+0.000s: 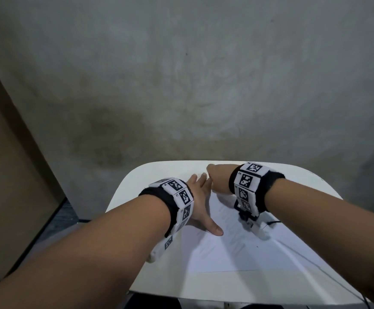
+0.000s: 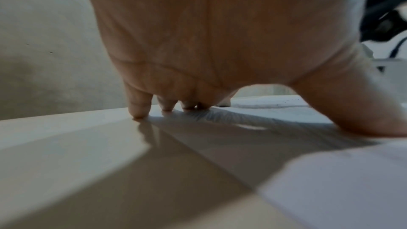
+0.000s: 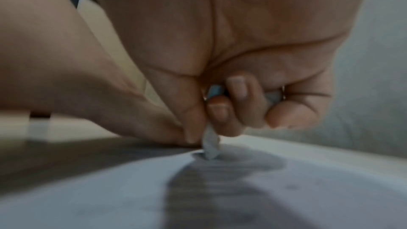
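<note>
Work on the sheet of paper (image 1: 237,248) looks under way, not finished.

I see the sheet lying flat in the middle of the white table (image 1: 150,175), with faint grey lines across its centre. At its 12 o'clock end a pale stub (image 3: 211,145) meets it tip-down; I cannot tell whether it is an eraser or a crayon. The right hand (image 1: 218,178) pinches the stub between the thumb and curled fingers. The left hand (image 1: 200,204), fingers straight and spread, presses down at the sheet's 10 o'clock side to steady it. I judge the rubbing or marking is in progress, but I cannot say how much remains.
</note>
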Action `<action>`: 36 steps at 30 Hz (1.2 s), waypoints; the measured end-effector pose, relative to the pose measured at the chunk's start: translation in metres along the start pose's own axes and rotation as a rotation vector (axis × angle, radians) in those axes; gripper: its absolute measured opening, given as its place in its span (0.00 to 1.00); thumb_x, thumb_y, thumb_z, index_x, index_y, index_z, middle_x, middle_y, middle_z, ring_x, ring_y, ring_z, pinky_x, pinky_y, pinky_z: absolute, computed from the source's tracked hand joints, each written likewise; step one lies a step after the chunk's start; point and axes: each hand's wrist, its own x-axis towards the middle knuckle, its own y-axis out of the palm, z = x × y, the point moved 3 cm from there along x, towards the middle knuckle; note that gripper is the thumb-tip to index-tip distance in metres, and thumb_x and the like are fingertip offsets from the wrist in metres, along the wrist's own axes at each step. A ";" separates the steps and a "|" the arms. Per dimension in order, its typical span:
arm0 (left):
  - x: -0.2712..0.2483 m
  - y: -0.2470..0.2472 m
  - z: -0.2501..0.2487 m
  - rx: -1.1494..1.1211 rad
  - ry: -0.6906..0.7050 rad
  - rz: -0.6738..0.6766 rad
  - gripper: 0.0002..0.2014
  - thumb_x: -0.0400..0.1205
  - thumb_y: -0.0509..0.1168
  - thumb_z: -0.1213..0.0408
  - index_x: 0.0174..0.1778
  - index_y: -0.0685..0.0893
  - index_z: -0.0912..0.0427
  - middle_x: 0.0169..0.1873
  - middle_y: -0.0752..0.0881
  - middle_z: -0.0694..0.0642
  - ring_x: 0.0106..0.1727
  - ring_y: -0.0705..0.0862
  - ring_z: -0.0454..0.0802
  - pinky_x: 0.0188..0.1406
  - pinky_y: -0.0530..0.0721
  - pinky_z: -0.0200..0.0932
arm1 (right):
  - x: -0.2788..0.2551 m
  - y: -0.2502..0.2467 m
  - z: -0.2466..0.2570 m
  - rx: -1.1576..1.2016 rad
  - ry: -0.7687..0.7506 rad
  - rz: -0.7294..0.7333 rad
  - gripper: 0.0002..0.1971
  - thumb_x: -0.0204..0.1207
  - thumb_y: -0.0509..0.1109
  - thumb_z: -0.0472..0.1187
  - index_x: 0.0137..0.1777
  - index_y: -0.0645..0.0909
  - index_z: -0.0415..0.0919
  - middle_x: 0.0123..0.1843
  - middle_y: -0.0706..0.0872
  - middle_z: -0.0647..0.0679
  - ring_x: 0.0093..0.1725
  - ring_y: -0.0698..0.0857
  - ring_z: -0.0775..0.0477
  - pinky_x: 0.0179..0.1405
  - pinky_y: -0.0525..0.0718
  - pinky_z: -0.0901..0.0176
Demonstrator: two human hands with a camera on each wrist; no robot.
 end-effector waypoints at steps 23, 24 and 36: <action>0.002 0.004 0.002 -0.008 -0.005 0.001 0.68 0.65 0.69 0.26 0.84 0.31 0.55 0.84 0.31 0.52 0.84 0.33 0.56 0.81 0.46 0.60 | 0.000 0.002 0.002 0.020 -0.051 -0.046 0.14 0.72 0.74 0.39 0.55 0.77 0.40 0.48 0.85 0.46 0.49 0.87 0.42 0.48 0.83 0.56; 0.001 0.003 0.003 -0.007 0.000 0.003 0.68 0.65 0.69 0.26 0.84 0.30 0.56 0.84 0.31 0.52 0.84 0.33 0.56 0.81 0.46 0.60 | -0.003 0.001 0.002 0.032 -0.057 -0.028 0.12 0.75 0.71 0.37 0.58 0.78 0.39 0.53 0.86 0.43 0.54 0.86 0.40 0.49 0.80 0.57; -0.005 0.002 0.000 -0.004 -0.003 0.008 0.67 0.67 0.68 0.26 0.83 0.30 0.58 0.83 0.30 0.53 0.84 0.33 0.55 0.81 0.44 0.57 | -0.002 -0.003 -0.014 -0.015 0.083 -0.031 0.06 0.68 0.73 0.40 0.36 0.79 0.40 0.35 0.85 0.48 0.42 0.88 0.38 0.46 0.86 0.54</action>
